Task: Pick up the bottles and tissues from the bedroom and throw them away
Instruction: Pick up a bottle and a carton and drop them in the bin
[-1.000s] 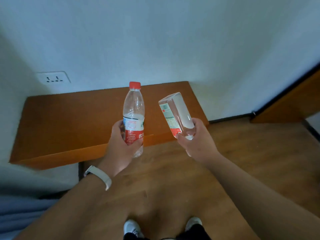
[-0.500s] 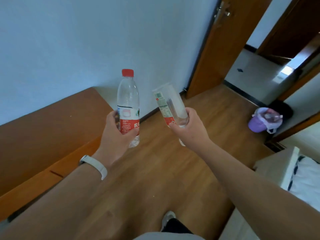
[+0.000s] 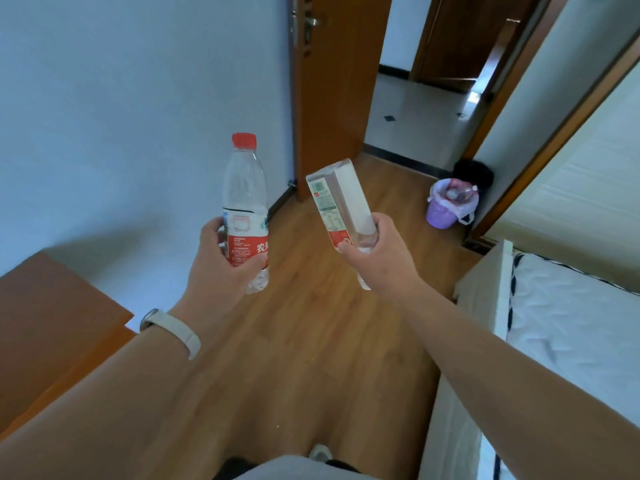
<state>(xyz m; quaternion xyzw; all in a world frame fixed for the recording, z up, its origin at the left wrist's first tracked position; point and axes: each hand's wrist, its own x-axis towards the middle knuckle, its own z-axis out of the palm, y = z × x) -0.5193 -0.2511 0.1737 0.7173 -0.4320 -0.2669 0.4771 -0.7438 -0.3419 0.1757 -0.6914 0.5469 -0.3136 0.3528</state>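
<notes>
Gripping an upright red-capped water bottle [image 3: 245,188], the left hand [image 3: 221,271] curls round its label. The right hand [image 3: 381,261] clasps a tilted clear bottle [image 3: 341,206], base uppermost. A purple waste bin [image 3: 446,216] stands beyond.

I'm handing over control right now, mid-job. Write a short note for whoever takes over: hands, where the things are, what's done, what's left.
Left hand grips the red-capped bottle upright, around its label.
Right hand grips the second clear bottle by one end, tilted.
The purple bin stands on the floor ahead and to the right, near the doorway, with rubbish already in its liner.
Done: two bottles are picked up, one in each hand.
Left: carry them to the bin and drop them in. No tissues show in this view, so they have yet to be found and binned.
</notes>
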